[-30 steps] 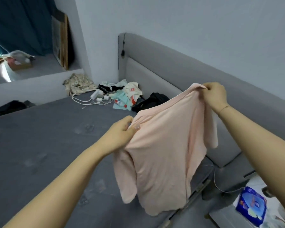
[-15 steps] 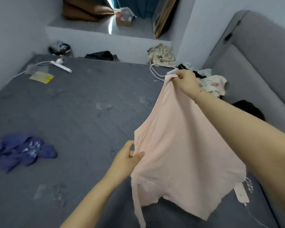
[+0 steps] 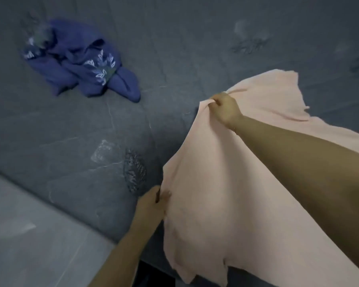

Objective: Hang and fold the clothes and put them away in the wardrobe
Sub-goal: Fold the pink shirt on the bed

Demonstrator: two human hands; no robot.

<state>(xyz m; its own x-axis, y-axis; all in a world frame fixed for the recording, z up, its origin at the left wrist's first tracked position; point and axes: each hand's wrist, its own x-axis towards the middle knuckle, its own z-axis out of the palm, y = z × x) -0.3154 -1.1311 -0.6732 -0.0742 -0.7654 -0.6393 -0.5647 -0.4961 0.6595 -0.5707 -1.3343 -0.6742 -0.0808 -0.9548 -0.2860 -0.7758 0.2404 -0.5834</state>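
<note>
A pale pink T-shirt (image 3: 220, 199) is spread out low over the grey mattress (image 3: 87, 129), its far hem reaching up to the right. My right hand (image 3: 224, 109) pinches one top corner of the shirt. My left hand (image 3: 152, 200) pinches the nearer corner at the shirt's left edge. My right forearm crosses over the fabric and hides part of it. A crumpled dark blue garment (image 3: 81, 65) with pale leaf print lies on the mattress at the upper left.
The mattress's near edge runs diagonally across the lower left, with pale grey floor (image 3: 25, 241) below it. A dark gap (image 3: 153, 276) shows under the shirt's lower edge at the bottom.
The view has swung left and down from the headboard to the mattress. Both hands have carried the pink shirt down from hanging in the air to lying low over the mattress.
</note>
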